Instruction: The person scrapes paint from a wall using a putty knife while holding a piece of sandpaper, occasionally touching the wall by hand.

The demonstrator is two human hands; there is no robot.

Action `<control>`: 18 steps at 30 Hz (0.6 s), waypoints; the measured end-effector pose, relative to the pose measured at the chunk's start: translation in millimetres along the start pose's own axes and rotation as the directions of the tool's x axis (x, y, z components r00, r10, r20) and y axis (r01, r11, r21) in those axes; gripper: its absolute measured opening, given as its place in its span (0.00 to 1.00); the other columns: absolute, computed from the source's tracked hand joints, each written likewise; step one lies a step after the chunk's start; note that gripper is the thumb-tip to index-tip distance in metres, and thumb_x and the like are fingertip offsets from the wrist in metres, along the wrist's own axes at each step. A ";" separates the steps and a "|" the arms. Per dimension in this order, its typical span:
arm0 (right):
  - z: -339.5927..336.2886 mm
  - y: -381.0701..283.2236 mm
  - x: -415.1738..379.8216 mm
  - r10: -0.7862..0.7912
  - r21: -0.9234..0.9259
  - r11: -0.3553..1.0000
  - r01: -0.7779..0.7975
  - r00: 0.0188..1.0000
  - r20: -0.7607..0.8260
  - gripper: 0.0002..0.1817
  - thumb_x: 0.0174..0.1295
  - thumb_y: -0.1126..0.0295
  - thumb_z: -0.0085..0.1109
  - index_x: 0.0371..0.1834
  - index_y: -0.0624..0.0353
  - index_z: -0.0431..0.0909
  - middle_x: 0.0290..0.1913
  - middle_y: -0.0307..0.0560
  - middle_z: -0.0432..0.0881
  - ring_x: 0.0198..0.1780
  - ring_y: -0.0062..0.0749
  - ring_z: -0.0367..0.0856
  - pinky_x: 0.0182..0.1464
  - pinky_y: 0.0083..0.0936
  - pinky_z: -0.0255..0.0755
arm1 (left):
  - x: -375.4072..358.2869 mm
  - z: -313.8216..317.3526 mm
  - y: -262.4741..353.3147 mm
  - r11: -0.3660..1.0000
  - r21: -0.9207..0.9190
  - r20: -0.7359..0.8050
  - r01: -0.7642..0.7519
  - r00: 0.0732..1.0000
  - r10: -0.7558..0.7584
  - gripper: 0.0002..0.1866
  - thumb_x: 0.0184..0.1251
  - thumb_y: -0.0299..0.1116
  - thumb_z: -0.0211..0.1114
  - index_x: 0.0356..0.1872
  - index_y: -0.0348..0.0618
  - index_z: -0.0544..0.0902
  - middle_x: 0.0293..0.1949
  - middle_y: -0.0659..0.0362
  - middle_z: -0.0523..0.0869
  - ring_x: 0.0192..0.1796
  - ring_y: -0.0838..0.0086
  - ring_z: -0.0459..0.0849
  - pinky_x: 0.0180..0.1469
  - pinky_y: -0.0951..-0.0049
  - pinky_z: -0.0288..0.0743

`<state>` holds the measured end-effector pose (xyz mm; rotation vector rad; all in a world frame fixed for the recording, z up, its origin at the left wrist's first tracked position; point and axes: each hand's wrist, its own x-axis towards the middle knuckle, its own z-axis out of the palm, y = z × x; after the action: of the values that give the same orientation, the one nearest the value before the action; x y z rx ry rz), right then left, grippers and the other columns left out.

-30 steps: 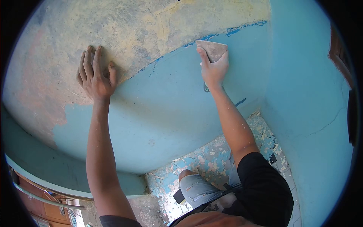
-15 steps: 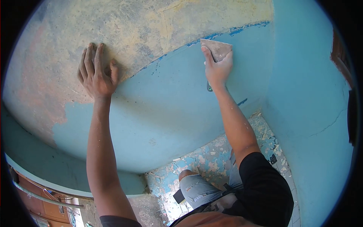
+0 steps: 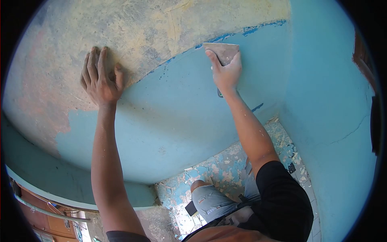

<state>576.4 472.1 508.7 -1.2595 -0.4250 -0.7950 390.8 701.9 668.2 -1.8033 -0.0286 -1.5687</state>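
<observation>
My right hand (image 3: pixel 227 73) is wrapped round a putty knife (image 3: pixel 222 51), its broad dusty blade against the wall at the ragged paint edge. The dark handle end pokes out below my palm. My left hand (image 3: pixel 102 80) lies on the bare plaster (image 3: pixel 153 24), fingers spread and dusty. Below the edge the wall carries light blue paint (image 3: pixel 173 117). Strips of darker blue (image 3: pixel 252 30) show along the border to the right of the blade.
Paint flakes litter the floor (image 3: pixel 225 165) around my knees. A second blue wall (image 3: pixel 322 80) meets this one on the right, with a thin crack low down. Brown wooden frame parts (image 3: pixel 363 60) sit at far right. A pale pipe (image 3: pixel 52 211) runs at lower left.
My right hand and the putty knife have shifted a little to the left along the paint edge, and the blade is turned more level. My left hand stays in nearly the same place.
</observation>
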 end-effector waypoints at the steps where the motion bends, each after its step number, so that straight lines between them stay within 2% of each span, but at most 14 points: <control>1: 2.5 2.5 -0.9 0.069 0.091 0.994 -0.067 0.997 -0.024 0.37 0.60 0.42 0.78 0.49 0.68 0.74 0.40 0.58 0.87 0.40 0.47 0.89 0.40 0.37 0.81 | -1.2 -1.1 -0.5 1.000 0.017 0.009 0.007 1.000 -0.007 0.28 0.75 0.52 0.56 0.72 0.60 0.80 0.74 0.58 0.78 0.76 0.62 0.73 0.76 0.58 0.60; 2: 5.4 3.8 -1.0 0.140 0.186 0.974 -0.130 0.989 -0.042 0.37 0.60 0.42 0.78 0.48 0.68 0.74 0.40 0.57 0.86 0.40 0.46 0.89 0.41 0.36 0.81 | -1.1 -1.8 -1.8 1.000 0.023 0.008 0.008 1.000 -0.008 0.28 0.75 0.52 0.56 0.72 0.60 0.80 0.74 0.58 0.78 0.76 0.62 0.73 0.76 0.58 0.60; 3: 7.1 0.7 -2.5 0.137 0.189 0.974 -0.127 0.990 -0.043 0.37 0.60 0.42 0.78 0.48 0.68 0.74 0.40 0.57 0.86 0.40 0.46 0.89 0.41 0.36 0.81 | 0.3 -1.3 -2.1 1.000 0.021 0.010 0.008 1.000 -0.008 0.28 0.75 0.52 0.56 0.72 0.60 0.80 0.74 0.58 0.78 0.76 0.61 0.73 0.76 0.58 0.60; 5: 4.2 -5.5 -13.6 -0.061 0.035 0.997 0.062 0.998 -0.016 0.37 0.59 0.44 0.80 0.49 0.68 0.74 0.40 0.56 0.87 0.41 0.43 0.88 0.42 0.36 0.81 | -2.0 -1.1 0.6 1.000 0.009 0.023 0.010 1.000 -0.011 0.28 0.75 0.52 0.56 0.73 0.60 0.80 0.74 0.58 0.78 0.76 0.61 0.73 0.76 0.58 0.60; 6: 0.4 -1.4 -7.8 -0.060 0.032 0.998 0.060 0.998 -0.018 0.37 0.59 0.44 0.80 0.49 0.68 0.74 0.40 0.56 0.87 0.41 0.43 0.88 0.42 0.36 0.81 | -1.9 0.4 0.2 1.000 -0.001 0.011 0.006 1.000 -0.006 0.28 0.75 0.52 0.56 0.73 0.60 0.80 0.74 0.58 0.78 0.77 0.61 0.73 0.76 0.58 0.60; 8: -3.0 7.7 9.2 0.236 0.162 0.959 -0.231 0.972 -0.012 0.39 0.59 0.43 0.80 0.51 0.69 0.74 0.41 0.56 0.87 0.42 0.43 0.88 0.44 0.37 0.82 | -1.1 -0.1 -1.4 1.000 -0.005 -0.003 -0.002 1.000 0.002 0.28 0.75 0.52 0.56 0.73 0.60 0.80 0.75 0.58 0.77 0.77 0.61 0.73 0.76 0.58 0.60; 9: -1.7 3.1 6.8 0.230 0.167 0.960 -0.226 0.973 -0.008 0.39 0.59 0.43 0.80 0.51 0.69 0.74 0.41 0.56 0.87 0.42 0.43 0.88 0.44 0.37 0.82 | -1.8 -1.3 0.0 1.000 0.012 0.018 0.007 1.000 -0.007 0.28 0.76 0.52 0.55 0.73 0.59 0.79 0.75 0.58 0.78 0.77 0.61 0.73 0.77 0.57 0.60; 11: 2.2 -9.1 -6.0 0.022 0.079 0.997 -0.021 1.000 -0.005 0.39 0.59 0.43 0.79 0.51 0.69 0.74 0.41 0.57 0.87 0.43 0.44 0.89 0.44 0.37 0.81 | 0.5 -1.9 -3.0 0.999 0.037 0.034 0.013 0.999 -0.015 0.28 0.77 0.52 0.55 0.73 0.58 0.79 0.75 0.59 0.78 0.77 0.61 0.73 0.77 0.56 0.60; 12: 8.3 -9.1 -14.1 -0.003 0.087 0.996 0.004 1.000 -0.013 0.38 0.59 0.43 0.80 0.49 0.69 0.74 0.41 0.57 0.87 0.42 0.44 0.89 0.42 0.38 0.81 | 0.2 -1.8 -3.0 1.000 0.029 0.026 0.005 1.000 -0.006 0.28 0.77 0.53 0.54 0.73 0.58 0.79 0.75 0.58 0.78 0.77 0.61 0.73 0.77 0.56 0.60; 14: 2.6 -2.7 -8.7 0.027 0.032 0.999 -0.027 1.000 -0.004 0.37 0.58 0.44 0.80 0.49 0.68 0.74 0.41 0.57 0.87 0.41 0.44 0.89 0.42 0.38 0.82 | -3.2 -1.4 0.8 1.000 0.016 0.023 0.004 1.000 -0.004 0.29 0.77 0.53 0.53 0.74 0.58 0.79 0.75 0.58 0.78 0.77 0.61 0.73 0.77 0.56 0.60; 16: 3.2 -2.0 -4.1 0.055 -0.002 0.998 -0.055 0.998 -0.007 0.37 0.58 0.44 0.80 0.49 0.68 0.74 0.41 0.57 0.88 0.41 0.44 0.89 0.41 0.38 0.82 | -1.6 -0.3 -1.7 1.000 0.006 0.012 0.004 1.000 -0.004 0.28 0.73 0.51 0.56 0.73 0.61 0.79 0.75 0.59 0.77 0.77 0.62 0.73 0.76 0.58 0.60; 18: 6.3 -1.4 -2.3 0.184 0.221 0.959 -0.179 0.983 -0.001 0.37 0.58 0.43 0.80 0.49 0.68 0.75 0.41 0.56 0.88 0.40 0.45 0.89 0.41 0.37 0.82 | -2.8 -2.2 -1.6 0.999 0.029 0.030 0.016 0.999 -0.016 0.28 0.73 0.51 0.56 0.72 0.61 0.80 0.75 0.59 0.77 0.77 0.62 0.73 0.76 0.58 0.60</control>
<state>574.7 478.6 509.7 -1.0644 -0.3629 -0.5875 387.5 703.2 666.5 -1.8086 -0.0795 -1.5446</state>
